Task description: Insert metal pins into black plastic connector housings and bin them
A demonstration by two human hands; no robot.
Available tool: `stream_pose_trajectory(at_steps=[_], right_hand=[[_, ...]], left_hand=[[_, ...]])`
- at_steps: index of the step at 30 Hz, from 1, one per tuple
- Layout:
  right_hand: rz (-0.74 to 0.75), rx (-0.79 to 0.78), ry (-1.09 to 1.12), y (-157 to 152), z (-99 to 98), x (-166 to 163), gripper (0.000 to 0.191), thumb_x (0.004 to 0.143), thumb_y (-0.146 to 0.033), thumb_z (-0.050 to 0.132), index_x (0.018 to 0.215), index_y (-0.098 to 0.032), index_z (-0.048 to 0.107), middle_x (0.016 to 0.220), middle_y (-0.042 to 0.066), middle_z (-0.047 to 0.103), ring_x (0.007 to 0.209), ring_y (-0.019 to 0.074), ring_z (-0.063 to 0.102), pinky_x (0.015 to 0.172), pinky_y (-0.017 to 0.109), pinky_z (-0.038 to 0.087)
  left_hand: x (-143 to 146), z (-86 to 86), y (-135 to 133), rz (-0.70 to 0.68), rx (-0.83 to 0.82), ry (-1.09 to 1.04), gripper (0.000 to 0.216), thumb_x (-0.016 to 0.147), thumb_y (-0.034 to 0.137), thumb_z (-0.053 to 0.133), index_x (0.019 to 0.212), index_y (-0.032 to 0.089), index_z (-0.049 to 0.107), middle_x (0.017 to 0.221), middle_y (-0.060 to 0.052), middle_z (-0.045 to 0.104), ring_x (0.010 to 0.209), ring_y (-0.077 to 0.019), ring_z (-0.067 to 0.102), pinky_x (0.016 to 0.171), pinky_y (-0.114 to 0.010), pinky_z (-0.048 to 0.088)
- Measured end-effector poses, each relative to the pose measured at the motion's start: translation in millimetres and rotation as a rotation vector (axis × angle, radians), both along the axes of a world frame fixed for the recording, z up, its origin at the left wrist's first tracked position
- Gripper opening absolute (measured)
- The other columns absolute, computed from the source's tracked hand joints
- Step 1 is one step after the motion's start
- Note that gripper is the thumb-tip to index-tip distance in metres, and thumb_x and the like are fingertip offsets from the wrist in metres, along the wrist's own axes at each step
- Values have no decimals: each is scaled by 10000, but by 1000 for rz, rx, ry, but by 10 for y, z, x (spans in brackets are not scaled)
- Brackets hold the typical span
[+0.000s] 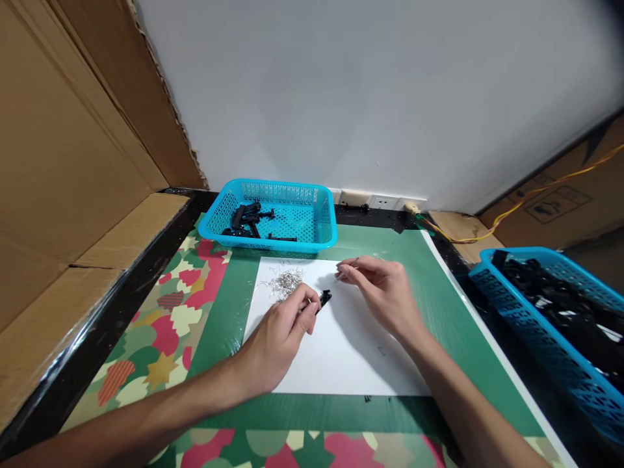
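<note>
My left hand (285,335) is closed around a small black plastic part (325,299), whose end sticks out past the fingertips. A little to the right, my right hand (377,286) hovers over the white sheet (336,364) with thumb and fingertips pinched together. Something tiny may be between those fingertips, too small to make out. Just behind my left hand lies a heap of small silvery metal pieces (287,281) on the sheet, some scattered at its edge.
A blue basket (273,246) holding several black parts stands against the wall. Another blue basket (536,338), filled with black parts, sits at the right. Yellow and red wires (492,227) run from a plug by the wall sockets (383,202). Cardboard (73,117) rises at the left.
</note>
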State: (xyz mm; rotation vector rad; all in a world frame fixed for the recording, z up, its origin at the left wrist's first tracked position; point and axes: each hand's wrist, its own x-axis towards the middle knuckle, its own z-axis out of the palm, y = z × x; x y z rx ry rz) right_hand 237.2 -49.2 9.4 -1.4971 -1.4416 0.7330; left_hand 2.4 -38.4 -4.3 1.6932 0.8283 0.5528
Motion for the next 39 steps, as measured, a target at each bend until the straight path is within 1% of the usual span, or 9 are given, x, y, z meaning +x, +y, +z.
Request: stream_pose_trajectory(at_steps=[3,7,12,17,23,27,31,36,39], right_hand=[[23,-68,223,6,-56,-98,401,1010,-537,685,860,-175,771,893,97,786,859,246,764,837,383,650],[17,-132,320,8,-63,-165,461,972,-618,711,842,-176,724,865,93,773,850,250,779,832,391,677],[18,-128,295,6,-51,-168,452,976,-602,710,820,-178,727,866,100,786,848,254,782,829,385,683],[7,-95,243,-2,-91,-168,424,976,-544,723,786,-167,770,836,111,796,801,257,769,773,375,680],[-79,-71,315,-51,-168,-223,418,936,-546,770,818,-149,832,834,131,819,823,289,798,762,395,683],[-122,-37,276,-86,-249,-262,402,957,-534,750,832,-162,839,859,128,829,824,290,797,783,399,676],[-122,-1,175,-99,-296,-282,377,999,-482,699,826,-174,829,833,111,819,793,276,778,785,388,656],[-111,25,90,-106,-274,-315,367,1020,-456,667,828,-182,818,840,100,816,766,260,768,772,365,636],[-95,7,157,-97,-219,-311,387,1016,-463,671,806,-167,807,836,102,807,780,249,759,767,345,627]], left_hand=[[-1,-8,-1,0,4,12,285,1160,458,380,1059,234,526,796,25,516,691,-154,470,637,-280,325],[0,-22,-2,-7,15,26,272,1162,446,377,1066,237,523,794,31,518,686,-155,479,645,-286,322],[1,-21,0,-13,25,45,279,1165,453,367,1063,241,516,794,39,513,673,-153,472,652,-296,318],[4,9,-2,-13,60,83,304,1169,453,334,1002,242,475,811,35,516,686,-158,485,672,-307,325],[9,35,-38,1,69,120,320,1168,462,295,980,248,440,810,27,521,677,-174,475,666,-320,317],[10,8,-52,11,41,102,331,1166,477,278,975,250,424,818,25,507,695,-177,472,669,-322,318],[7,-74,-30,32,-22,39,348,1159,519,302,968,249,412,826,34,454,708,-168,451,680,-311,342],[11,-144,-14,30,-127,-23,382,1149,584,295,998,254,414,832,45,415,689,-158,388,651,-293,322],[9,-125,-21,31,-97,0,389,1148,592,299,1000,253,419,833,42,423,713,-165,408,670,-297,333]])
